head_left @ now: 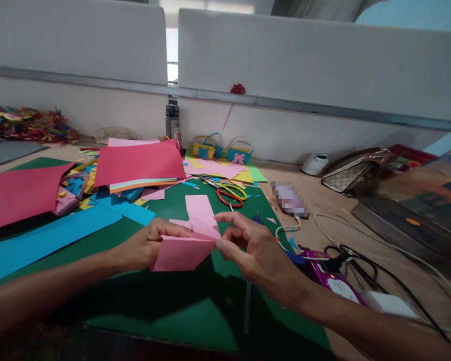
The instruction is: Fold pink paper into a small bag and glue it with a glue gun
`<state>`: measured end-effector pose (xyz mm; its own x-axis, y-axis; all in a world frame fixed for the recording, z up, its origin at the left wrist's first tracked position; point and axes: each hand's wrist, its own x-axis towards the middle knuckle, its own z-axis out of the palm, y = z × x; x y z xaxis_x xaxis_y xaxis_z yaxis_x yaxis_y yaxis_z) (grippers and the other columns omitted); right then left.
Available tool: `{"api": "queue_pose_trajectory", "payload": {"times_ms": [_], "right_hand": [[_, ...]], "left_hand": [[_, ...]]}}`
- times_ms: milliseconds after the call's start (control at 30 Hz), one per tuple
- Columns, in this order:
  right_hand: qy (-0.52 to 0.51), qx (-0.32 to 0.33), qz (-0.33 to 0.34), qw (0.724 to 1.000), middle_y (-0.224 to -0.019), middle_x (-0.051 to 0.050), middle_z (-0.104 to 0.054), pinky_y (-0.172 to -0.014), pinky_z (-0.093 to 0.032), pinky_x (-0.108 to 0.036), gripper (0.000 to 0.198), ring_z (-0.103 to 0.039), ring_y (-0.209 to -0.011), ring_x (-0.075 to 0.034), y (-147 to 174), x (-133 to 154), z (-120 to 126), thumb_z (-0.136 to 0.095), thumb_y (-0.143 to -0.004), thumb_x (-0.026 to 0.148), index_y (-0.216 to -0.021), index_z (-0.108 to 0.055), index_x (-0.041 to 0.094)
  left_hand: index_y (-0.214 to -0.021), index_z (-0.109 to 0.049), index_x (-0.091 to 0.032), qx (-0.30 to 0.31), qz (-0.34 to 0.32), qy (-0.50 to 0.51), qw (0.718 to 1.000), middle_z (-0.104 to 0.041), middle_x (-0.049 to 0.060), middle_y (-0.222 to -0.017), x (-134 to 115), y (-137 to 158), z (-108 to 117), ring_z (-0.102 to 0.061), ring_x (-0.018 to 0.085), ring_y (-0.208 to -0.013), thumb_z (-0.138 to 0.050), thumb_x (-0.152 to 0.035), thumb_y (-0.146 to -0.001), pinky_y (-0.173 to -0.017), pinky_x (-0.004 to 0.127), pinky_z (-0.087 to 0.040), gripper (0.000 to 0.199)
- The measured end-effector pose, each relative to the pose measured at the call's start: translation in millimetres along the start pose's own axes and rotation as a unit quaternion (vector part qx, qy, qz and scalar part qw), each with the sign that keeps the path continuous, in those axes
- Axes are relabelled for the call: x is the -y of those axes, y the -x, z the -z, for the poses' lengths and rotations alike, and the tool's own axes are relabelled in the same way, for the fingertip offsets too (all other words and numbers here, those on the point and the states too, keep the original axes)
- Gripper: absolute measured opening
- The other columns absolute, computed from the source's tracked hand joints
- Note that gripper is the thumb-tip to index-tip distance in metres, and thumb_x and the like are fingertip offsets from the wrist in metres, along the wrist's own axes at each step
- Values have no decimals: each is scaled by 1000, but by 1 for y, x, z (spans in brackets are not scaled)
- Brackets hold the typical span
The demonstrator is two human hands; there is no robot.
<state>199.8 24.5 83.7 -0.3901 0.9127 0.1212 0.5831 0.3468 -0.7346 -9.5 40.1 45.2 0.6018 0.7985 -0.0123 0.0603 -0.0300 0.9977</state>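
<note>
A folded piece of pink paper (184,253) is held up above the green mat (150,311), its front panel hanging down and other flaps standing out behind. My left hand (146,244) grips its left side, index finger laid along the fold and thumb hidden. At the right corner, my right hand (253,245) pinches the paper's edge between thumb and fingers. Just beyond the paper lie scissors with red handles (229,198) and scissors with yellow handles (236,190).
Red sheets (141,163) top a paper pile at back left, near blue strips (56,243) and scraps. Small paper bags (239,155) stand by the wall. On the right are a phone (290,199) on a white cable, a purple power strip (328,276) and a brown case (394,225).
</note>
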Motion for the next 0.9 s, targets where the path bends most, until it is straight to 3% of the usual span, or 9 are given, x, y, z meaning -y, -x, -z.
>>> {"api": "queue_pose_trajectory", "payload": {"times_ms": [167, 400, 500, 633, 767, 900], "right_hand": [[-9, 11, 1, 1000, -61, 5, -53, -53, -40, -25, 28, -50, -56, -11, 0, -1, -1, -48, -82, 20, -110, -50, 18], [1, 11, 5, 1000, -58, 6, -50, -48, -37, -24, 32, -45, -51, -10, -1, 1, -1, -50, -81, 21, -113, -50, 18], [0, 10, 4, 1000, -57, 6, -49, -44, -34, -23, 33, -40, -48, -9, -2, 3, -2, -51, -81, 22, -114, -50, 17], [0, -3, -1, 1000, -54, 6, -47, -41, -33, -23, 32, -42, -47, -10, -4, 4, -2, -50, -81, 21, -113, -50, 17], [1, 1, 1, 1000, -52, 7, -47, -41, -34, -22, 32, -44, -46, -10, -4, 3, -2, -50, -82, 21, -113, -50, 18], [4, 5, 3, 1000, -53, 6, -49, -39, -33, -22, 32, -43, -44, -9, -4, 3, -3, -49, -83, 22, -115, -50, 18]], "left_hand": [[-108, -66, -21, -18, -14, -19, 1000, -66, 4, -84, 2, 5, -2, -54, 14, -67, -59, -37, -77, -56, 20, -40, 36], [-109, -64, -22, -39, -14, -14, 999, -65, 5, -96, 5, 5, -1, -55, 16, -75, -60, -38, -75, -63, 21, -42, 37], [-104, -66, -22, -40, -21, 2, 999, -63, 4, -99, 7, 6, -3, -53, 16, -78, -60, -39, -76, -64, 20, -40, 33], [-92, -69, -20, -4, 18, 70, 997, -62, 2, -79, 10, 6, -8, -48, 12, -64, -57, -43, -77, -57, 20, -37, 30], [-75, -70, -20, -32, 19, 147, 988, -60, 1, -75, 9, 7, -14, -48, 13, -67, -65, -43, -69, -59, 20, -39, 24], [-81, -71, -21, -37, 26, 193, 980, -62, 1, -72, 11, 7, -15, -49, 13, -65, -67, -45, -66, -61, 22, -40, 28]]}}
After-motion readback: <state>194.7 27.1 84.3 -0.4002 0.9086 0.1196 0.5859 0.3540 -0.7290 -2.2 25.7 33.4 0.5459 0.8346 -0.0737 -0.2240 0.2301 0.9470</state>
